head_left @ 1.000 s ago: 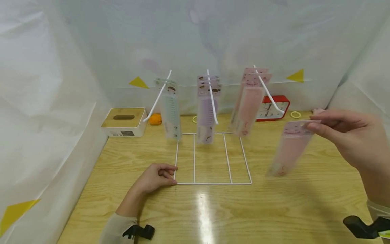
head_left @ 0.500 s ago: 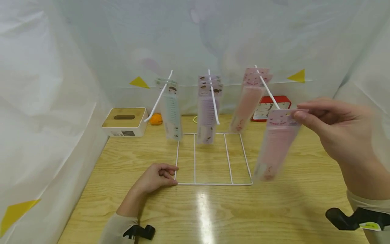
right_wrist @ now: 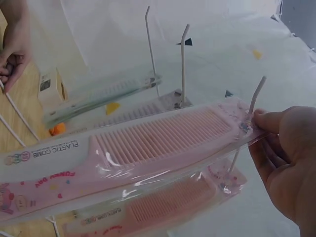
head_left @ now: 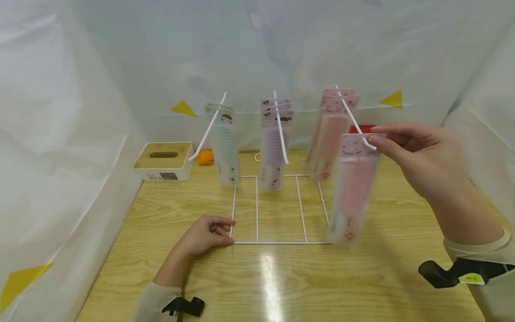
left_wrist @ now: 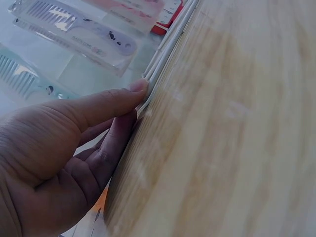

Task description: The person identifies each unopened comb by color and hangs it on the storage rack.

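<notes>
My right hand (head_left: 430, 158) pinches the top corner of a pink plastic comb (head_left: 355, 188) in a clear package. The right prong (head_left: 351, 115) of a white wire rack pokes through the card's hole near its upturned tip, as the right wrist view shows. Farther back on that prong hang more pink packaged combs (head_left: 333, 138). Mint combs (head_left: 226, 147) hang on the left prong and lilac combs (head_left: 273, 147) on the middle one. With thumb and fingers, my left hand (head_left: 203, 235) holds the front left corner of the rack's wire base (head_left: 281, 243).
A white tissue box (head_left: 162, 162) with a wooden lid stands at the back left, beside an orange ball-like thing (head_left: 205, 157). A red clock (head_left: 364, 129) is mostly hidden behind my right hand. White sheeting encloses the wooden table (head_left: 225, 281).
My right hand has carried the pink comb left and slightly up, from beside the rack onto the right prong's tip. The left hand stays at the base corner.
</notes>
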`<state>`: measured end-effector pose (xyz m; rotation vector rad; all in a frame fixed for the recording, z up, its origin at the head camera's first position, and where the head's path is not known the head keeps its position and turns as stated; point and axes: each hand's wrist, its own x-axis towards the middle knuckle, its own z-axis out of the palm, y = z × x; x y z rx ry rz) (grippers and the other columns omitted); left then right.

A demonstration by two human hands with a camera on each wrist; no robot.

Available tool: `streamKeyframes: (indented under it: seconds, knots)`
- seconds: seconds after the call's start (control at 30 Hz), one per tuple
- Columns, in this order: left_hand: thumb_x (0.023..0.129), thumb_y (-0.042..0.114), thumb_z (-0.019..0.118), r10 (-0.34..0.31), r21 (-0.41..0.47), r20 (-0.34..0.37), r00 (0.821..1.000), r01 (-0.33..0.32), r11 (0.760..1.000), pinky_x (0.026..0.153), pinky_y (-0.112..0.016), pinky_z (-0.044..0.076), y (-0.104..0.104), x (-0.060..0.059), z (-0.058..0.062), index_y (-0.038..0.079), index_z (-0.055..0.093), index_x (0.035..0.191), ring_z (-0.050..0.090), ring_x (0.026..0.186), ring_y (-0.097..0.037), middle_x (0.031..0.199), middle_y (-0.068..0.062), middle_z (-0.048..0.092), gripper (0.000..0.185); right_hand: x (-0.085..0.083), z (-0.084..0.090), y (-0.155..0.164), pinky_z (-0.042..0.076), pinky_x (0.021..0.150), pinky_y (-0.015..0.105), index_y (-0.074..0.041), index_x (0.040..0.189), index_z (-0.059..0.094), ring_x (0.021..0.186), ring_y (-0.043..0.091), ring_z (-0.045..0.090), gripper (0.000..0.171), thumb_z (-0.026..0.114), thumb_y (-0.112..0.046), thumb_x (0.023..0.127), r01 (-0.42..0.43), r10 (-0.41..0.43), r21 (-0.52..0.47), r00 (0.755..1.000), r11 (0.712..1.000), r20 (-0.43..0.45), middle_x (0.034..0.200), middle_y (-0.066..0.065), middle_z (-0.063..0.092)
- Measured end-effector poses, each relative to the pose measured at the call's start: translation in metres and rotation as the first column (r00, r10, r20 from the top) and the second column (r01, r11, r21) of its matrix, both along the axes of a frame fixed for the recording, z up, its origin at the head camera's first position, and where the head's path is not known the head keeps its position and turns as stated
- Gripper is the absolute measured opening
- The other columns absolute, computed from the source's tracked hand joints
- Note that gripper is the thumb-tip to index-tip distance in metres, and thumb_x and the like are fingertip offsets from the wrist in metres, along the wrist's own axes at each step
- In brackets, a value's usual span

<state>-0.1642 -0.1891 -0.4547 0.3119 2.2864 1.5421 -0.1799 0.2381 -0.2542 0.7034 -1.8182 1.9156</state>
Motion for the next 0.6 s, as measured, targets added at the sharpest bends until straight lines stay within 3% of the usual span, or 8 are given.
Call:
streamKeyframes:
  seconds: [0.2,0.33,0.6]
  knots:
    - [0.081,0.009,0.083,0.003,-0.008,-0.008,1.000,-0.003,1.000,0.072,-0.020,0.054,-0.002,-0.002,0.001,-0.004,0.066,0.124,0.067,0.085,-0.015,0.104,-0.019,0.070,0.048,-0.039,-0.004,-0.004,0.054,0.062,0.015,0.018,0.104,0.069,0.071,0.011,0.070,0.022,0.072,0.011,0.084,0.030,-0.029,-0.014,0.998,0.999,0.046,0.087,0.005,0.077]
    - [0.081,0.010,0.083,-0.010,-0.009,-0.007,1.000,0.010,1.000,0.072,-0.020,0.055,-0.001,-0.002,-0.001,-0.003,0.066,0.125,0.067,0.086,-0.016,0.105,-0.019,0.070,0.048,-0.061,-0.004,-0.002,0.057,0.073,0.016,0.010,0.106,0.073,0.083,0.010,0.073,0.023,0.076,0.001,0.085,0.067,-0.068,0.018,0.991,0.998,0.118,0.094,0.001,0.078]
    - [0.081,0.009,0.082,-0.009,-0.006,-0.007,1.000,0.009,1.000,0.073,-0.020,0.055,0.002,-0.003,-0.001,-0.003,0.066,0.125,0.068,0.086,-0.016,0.104,-0.018,0.070,0.048,-0.079,-0.002,0.003,0.057,0.077,0.019,0.011,0.106,0.073,0.085,0.012,0.074,0.022,0.074,0.003,0.086,0.020,-0.021,0.010,0.994,1.000,0.110,0.097,0.004,0.078]
